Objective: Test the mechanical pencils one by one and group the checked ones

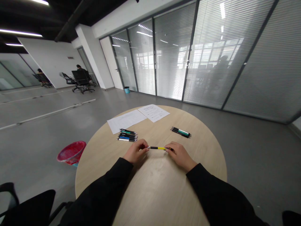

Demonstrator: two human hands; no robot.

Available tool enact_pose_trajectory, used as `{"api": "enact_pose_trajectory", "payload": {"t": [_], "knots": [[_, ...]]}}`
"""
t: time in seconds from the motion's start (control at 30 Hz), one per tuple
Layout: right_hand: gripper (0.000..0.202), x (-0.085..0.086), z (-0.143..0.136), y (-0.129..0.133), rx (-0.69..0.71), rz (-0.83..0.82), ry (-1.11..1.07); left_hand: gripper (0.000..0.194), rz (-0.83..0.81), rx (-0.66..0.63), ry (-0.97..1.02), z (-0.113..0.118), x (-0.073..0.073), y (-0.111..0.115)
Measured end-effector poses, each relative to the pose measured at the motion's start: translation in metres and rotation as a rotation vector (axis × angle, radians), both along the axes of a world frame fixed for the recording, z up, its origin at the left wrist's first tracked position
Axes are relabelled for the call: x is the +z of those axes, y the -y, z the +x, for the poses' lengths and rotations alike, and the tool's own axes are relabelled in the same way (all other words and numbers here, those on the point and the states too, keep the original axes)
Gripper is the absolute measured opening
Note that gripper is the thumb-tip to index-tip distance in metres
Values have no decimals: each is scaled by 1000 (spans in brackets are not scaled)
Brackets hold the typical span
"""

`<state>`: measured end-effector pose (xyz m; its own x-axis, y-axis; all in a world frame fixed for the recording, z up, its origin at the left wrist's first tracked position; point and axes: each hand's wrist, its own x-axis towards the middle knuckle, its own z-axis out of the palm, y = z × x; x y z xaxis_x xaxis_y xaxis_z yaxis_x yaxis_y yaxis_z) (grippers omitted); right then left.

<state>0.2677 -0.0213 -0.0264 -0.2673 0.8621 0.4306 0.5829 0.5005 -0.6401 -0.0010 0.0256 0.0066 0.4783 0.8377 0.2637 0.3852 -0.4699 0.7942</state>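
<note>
So the yellow pen (pixel 161 148) is over the middle of the tabletop (pixel 160 185), can't really tell if it's touching the wood. Its long axis runs straight side to side, pretty much level, silver tip pointing left. Left hand (pixel 135 151) has that tip end in a narrow pinch, right hand (pixel 180 153) is closed around the other end. Pen piles (pixel 127 135) sit just beyond both hands.

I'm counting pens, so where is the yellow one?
In the head view, the yellow pen is near the middle, held between the left hand and the right hand.
</note>
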Motion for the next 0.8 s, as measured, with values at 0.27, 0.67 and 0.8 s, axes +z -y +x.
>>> {"api": "enact_pose_trajectory", "payload": {"t": [0.27, 0.67, 0.8], "knots": [[15, 2, 2, -2, 24, -15, -102, 16, -79, -33, 68, 4, -4, 2], [15, 1, 1, -1, -13, 2, -132, 24, -255, 49, 202, 10, 1, 7], [15, 0, 1, -2, -22, 11, -111, 23, -251, 62, 224, 12, 0, 7]]}}
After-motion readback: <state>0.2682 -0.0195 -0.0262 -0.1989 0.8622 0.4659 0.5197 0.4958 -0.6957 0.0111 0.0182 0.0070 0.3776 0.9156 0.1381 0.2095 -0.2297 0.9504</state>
